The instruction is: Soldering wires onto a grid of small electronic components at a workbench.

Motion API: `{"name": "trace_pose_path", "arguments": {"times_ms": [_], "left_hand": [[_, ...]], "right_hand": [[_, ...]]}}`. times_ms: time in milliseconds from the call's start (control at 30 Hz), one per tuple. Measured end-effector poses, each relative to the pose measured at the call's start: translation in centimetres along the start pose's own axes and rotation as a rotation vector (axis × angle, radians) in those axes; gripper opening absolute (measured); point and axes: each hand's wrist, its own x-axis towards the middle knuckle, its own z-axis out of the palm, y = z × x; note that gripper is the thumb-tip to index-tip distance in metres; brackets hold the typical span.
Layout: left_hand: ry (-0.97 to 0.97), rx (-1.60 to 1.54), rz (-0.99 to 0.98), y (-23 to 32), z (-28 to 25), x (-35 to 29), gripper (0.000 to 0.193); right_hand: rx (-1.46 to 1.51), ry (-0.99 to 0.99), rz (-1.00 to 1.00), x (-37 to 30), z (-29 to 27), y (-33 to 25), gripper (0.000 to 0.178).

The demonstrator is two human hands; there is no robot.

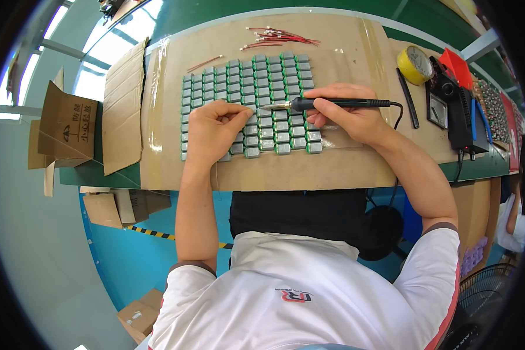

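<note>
With the right hand grasping the soldering iron, aim its tip gently among the grey-topped modules, away from the left hand, pinched closed, contents too hidden to tell.

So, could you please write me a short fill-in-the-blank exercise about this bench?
The right hand holds the soldering iron, whose tip points toward the person's ____.
The roll of tape is ____ in colour.
The loose wires beyond the grid of grey components are mainly ____.

Missing words: left; yellow; red.
</note>
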Motion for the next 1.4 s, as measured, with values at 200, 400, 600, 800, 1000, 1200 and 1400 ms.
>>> {"name": "trace_pose_path", "arguments": {"times_ms": [200,400,600,800,1000,1200,1400], "left_hand": [[0.042,-0.129,-0.019,-0.5,0.1,0.0,0.011],[0.049,-0.214,0.018,-1.5,0.0,0.2,0.008],[-0.008,-0.132,0.037,-1.1,0.0,0.2,0.005],[0.007,-0.042,-0.018,-0.5,-0.1,0.2,0.007],[0.001,-0.024,-0.019,-0.1,-0.1,0.2,0.008],[-0.002,-0.048,-0.028,-0.4,-0.1,0.1,0.008],[-0.011,-0.139,-0.015,-0.7,-0.2,0.0,0.007]], "right_hand": [[0.029,0.019,-0.033,-0.1,0.0,0.1,0.022],[0.032,0.016,-0.059,-0.2,0.1,0.1,0.022],[0.008,0.011,-0.031,-0.3,0.0,0.2,0.022],[0.041,0.009,0.017,-0.2,0.1,0.2,0.023],[-0.012,0.004,0.004,-0.1,0.1,0.2,0.023],[-0.037,0.005,-0.009,-0.1,0.1,0.2,0.022],[0.017,0.029,-0.064,-0.3,0.1,0.1,0.022]]}}
